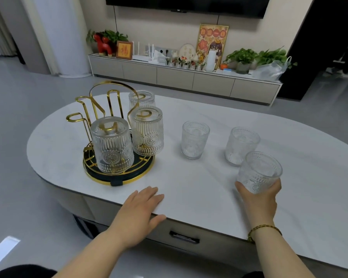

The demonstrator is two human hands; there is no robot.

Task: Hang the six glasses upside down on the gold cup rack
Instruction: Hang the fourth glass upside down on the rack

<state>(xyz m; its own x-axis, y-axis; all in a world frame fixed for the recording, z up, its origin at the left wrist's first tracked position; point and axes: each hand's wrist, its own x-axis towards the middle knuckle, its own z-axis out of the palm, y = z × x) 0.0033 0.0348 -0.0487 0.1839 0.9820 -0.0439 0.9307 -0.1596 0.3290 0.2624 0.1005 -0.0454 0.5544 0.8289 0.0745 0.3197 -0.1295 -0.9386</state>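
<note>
The gold cup rack [100, 109] stands on a round dark tray at the table's left. Three embossed clear glasses hang on it upside down: a front glass [112, 145], a right glass [148, 131] and a rear glass [142, 99]. Several gold prongs on its left side are bare. Two upright glasses rest on the tabletop, one in the middle [194, 139] and one further right [241, 145]. My right hand [258, 199] grips a sixth glass [259, 171] from below, upright, at the near right. My left hand [141, 209] lies flat on the table's front edge, fingers spread.
The white oval table [189, 183] has a drawer handle [184, 236] under its front edge. Grey floor surrounds it. A low TV cabinet [169, 74] with plants, frames and small items runs along the far wall.
</note>
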